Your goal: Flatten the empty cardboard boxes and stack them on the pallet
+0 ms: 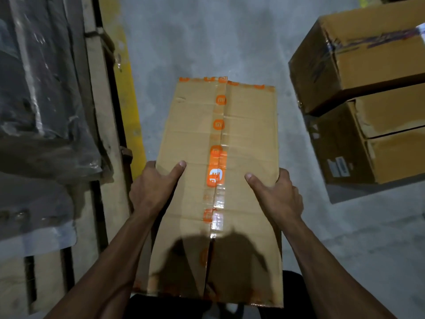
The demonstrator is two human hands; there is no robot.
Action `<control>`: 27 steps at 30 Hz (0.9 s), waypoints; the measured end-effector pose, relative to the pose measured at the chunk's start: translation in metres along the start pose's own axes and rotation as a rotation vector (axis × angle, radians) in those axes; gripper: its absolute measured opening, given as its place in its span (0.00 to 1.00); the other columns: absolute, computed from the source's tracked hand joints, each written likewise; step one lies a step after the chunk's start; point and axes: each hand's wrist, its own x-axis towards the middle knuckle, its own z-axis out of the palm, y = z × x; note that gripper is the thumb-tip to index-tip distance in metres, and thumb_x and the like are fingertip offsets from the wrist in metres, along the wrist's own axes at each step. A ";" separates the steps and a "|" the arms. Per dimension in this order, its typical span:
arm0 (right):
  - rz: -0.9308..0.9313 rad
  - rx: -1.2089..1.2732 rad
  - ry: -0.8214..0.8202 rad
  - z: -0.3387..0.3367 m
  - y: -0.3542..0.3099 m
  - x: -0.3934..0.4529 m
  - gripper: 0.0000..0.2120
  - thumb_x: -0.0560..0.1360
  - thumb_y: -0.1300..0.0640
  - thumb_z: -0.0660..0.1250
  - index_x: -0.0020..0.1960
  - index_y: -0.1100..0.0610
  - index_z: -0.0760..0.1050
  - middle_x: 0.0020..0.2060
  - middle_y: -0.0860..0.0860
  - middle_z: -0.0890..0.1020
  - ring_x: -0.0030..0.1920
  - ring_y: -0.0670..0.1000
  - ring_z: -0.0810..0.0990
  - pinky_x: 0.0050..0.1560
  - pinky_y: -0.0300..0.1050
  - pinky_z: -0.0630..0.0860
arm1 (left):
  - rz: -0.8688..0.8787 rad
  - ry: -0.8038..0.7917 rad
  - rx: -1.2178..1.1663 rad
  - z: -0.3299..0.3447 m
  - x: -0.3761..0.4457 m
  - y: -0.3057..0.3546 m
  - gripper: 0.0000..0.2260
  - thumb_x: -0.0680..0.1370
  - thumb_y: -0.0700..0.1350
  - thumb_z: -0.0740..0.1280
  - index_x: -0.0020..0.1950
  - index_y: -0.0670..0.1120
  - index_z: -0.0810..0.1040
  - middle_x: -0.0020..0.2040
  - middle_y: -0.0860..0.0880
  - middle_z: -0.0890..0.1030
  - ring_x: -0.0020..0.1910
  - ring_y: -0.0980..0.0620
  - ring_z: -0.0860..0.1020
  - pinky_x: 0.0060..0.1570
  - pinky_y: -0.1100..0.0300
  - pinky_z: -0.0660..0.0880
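Note:
I hold a long brown cardboard box (248,143) in front of me, above the grey floor. Clear tape with orange logos runs down the seam of its top face, and the seam gapes a little at the near end. My left hand (154,185) grips the box's left edge with the thumb lying on top. My right hand (276,192) grips the right edge the same way, fingers hidden below. A wooden pallet (101,125) lies along the left, loaded with dark plastic-wrapped goods (39,93).
Two stacked, taped cardboard boxes (368,93) stand at the right on the concrete floor (207,38). A yellow painted line (128,93) runs beside the pallet. Open floor lies ahead, between the pallet and the stacked boxes.

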 end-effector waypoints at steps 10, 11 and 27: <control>-0.024 0.015 0.045 0.074 0.033 0.082 0.39 0.72 0.30 0.66 0.74 0.51 0.64 0.66 0.54 0.76 0.64 0.61 0.75 0.62 0.55 0.70 | 0.016 0.010 -0.096 0.097 0.068 -0.034 0.31 0.73 0.70 0.66 0.64 0.47 0.74 0.58 0.44 0.81 0.58 0.38 0.78 0.53 0.49 0.74; -0.030 0.006 0.056 0.080 0.034 0.089 0.39 0.72 0.30 0.66 0.74 0.51 0.64 0.66 0.54 0.76 0.65 0.61 0.75 0.63 0.55 0.70 | 0.005 0.018 -0.101 0.103 0.072 -0.037 0.31 0.73 0.69 0.66 0.65 0.47 0.74 0.58 0.44 0.81 0.58 0.39 0.78 0.53 0.49 0.75; -0.080 -0.004 0.035 0.139 0.081 0.104 0.43 0.77 0.31 0.58 0.81 0.48 0.41 0.76 0.59 0.64 0.72 0.65 0.67 0.69 0.62 0.65 | 0.367 0.008 -0.061 0.158 0.089 -0.084 0.35 0.78 0.63 0.63 0.80 0.52 0.54 0.73 0.42 0.68 0.69 0.40 0.70 0.64 0.43 0.71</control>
